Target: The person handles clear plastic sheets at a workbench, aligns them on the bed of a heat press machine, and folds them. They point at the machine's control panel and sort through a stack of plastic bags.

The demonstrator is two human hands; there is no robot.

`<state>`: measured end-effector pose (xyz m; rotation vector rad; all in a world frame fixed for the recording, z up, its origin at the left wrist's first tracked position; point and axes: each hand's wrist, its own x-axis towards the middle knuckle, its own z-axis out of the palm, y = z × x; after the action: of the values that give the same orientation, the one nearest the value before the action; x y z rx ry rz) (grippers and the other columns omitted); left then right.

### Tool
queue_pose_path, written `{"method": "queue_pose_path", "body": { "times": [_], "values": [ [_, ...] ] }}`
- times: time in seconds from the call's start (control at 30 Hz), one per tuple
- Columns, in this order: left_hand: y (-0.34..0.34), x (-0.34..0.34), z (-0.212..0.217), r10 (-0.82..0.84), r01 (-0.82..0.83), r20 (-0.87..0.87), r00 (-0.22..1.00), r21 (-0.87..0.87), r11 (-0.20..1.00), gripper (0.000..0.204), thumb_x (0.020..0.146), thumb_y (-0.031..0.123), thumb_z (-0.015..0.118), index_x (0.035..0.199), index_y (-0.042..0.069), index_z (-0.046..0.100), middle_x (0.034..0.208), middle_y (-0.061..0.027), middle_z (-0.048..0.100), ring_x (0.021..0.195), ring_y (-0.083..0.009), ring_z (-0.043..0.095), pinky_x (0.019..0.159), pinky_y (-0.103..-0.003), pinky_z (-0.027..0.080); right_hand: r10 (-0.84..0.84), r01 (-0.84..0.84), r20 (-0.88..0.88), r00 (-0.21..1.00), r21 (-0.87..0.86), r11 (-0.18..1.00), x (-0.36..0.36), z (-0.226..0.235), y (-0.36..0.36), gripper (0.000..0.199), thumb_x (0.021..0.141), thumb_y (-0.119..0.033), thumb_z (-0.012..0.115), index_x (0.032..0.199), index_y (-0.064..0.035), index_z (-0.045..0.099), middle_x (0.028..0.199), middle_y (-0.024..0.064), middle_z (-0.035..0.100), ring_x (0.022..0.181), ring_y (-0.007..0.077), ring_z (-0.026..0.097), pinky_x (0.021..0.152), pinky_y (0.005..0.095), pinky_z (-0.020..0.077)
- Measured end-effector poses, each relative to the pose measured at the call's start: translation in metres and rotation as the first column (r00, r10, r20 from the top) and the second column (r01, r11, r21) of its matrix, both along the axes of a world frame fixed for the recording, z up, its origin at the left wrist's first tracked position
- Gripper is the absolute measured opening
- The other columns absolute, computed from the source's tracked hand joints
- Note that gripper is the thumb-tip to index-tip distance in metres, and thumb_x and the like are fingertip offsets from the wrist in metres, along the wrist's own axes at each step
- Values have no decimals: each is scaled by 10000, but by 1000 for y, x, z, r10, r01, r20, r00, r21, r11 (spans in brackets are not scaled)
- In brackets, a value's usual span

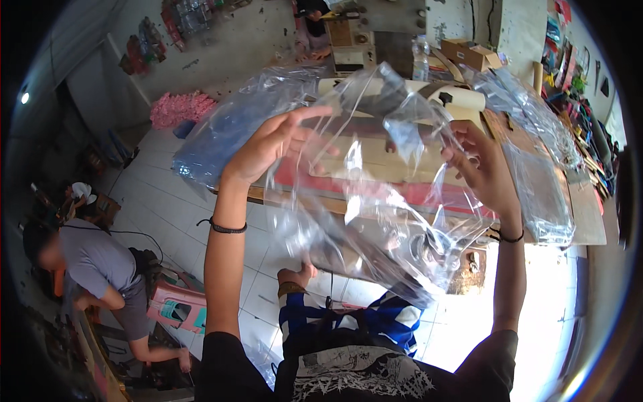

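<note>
Hanging over the brown wooden counter (pixel 256 195), the clear, crinkly plastic sheet (pixel 375 201) was lifted but not flat, bare right hand (pixel 485 171) gripping, bare left hand (pixel 268 144) spread.

White floor tiles (pixel 144 191) are spread wide here, washed out by fierce glare at the lower right! The rear is closed off by a pale, scuffed wall (pixel 224 63), hung with packages (pixel 194 19). At far left a small lamp (pixel 25 98) is lit; below, a pink plastic stool (pixel 194 303) is placed beside a seated person (pixel 100 258).
</note>
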<state>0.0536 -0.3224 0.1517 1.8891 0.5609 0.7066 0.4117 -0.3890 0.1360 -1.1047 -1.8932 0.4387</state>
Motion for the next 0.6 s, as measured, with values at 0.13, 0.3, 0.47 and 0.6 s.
{"method": "queue_pose_path", "body": {
  "times": [0.13, 0.3, 0.47, 0.6],
  "values": [
    [-17, 28, -48, 237, -225, 294, 926, -77, 971, 1106, 787, 856, 402, 1531, 60, 208, 1266, -228, 589, 1157, -297, 592, 935, -426, 514, -198, 194, -195, 960, -40, 980, 31, -45, -5, 373, 952, -289, 638, 1158, 9, 549, 914, 141, 671, 756, 192, 660, 619, 315, 510],
    [-44, 82, -103, 295, -250, 355, 887, -169, 953, 935, 866, 399, 693, 1548, 113, 121, 1434, -195, 421, 1298, -286, 454, 1047, -431, 412, -341, 339, -186, 921, -45, 940, 50, -101, -21, 317, 958, -281, 619, 1107, -20, 518, 852, 159, 659, 750, 258, 651, 628, 365, 491],
    [-36, 113, -127, 546, -386, 426, 721, -408, 827, 831, 915, 158, 649, 1536, 119, 98, 1394, -186, 426, 1245, -235, 457, 1052, -386, 379, -401, 397, -295, 867, -75, 915, 70, -131, -25, 366, 962, -292, 613, 1092, 20, 474, 851, 173, 630, 715, 280, 613, 623, 380, 478],
    [-41, 137, -148, 483, -342, 352, 802, -392, 854, 735, 938, 76, 593, 1512, 105, 135, 1290, -164, 496, 1158, -212, 511, 1012, -359, 421, -400, 366, -290, 869, -167, 915, 79, -148, -20, 362, 983, -243, 579, 1147, 26, 403, 804, 179, 586, 593, 256, 567, 591, 363, 474]
  ]
}}
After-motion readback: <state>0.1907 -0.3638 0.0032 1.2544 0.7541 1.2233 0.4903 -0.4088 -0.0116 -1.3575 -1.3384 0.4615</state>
